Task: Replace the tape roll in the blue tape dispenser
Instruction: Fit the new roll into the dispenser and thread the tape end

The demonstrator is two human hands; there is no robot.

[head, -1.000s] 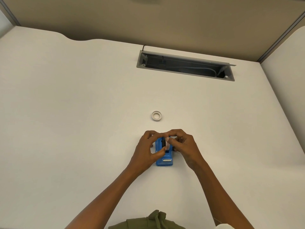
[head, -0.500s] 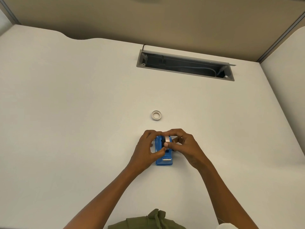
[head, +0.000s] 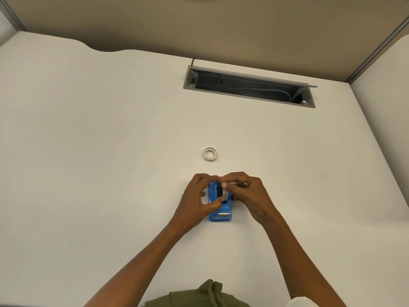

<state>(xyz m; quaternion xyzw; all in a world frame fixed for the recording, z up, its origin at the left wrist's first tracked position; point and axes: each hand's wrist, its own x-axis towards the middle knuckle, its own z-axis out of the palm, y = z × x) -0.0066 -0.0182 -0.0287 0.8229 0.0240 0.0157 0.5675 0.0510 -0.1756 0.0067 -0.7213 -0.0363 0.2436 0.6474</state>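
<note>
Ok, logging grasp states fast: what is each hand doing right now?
Left hand: closed on the blue tape dispenser, steadying it on the desk.
Right hand: pinching a tape roll at the dispenser's cradle.

A white counter (head: 99, 151) is seen, into which a grey cable tray (head: 249, 88) is recessed near the far edge, with a cable lying inside.

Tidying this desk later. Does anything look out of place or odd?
A white ring lies loose on the desk, beyond the blue tape dispenser both hands work on. The cable tray at the back stands open. No spills.
</note>
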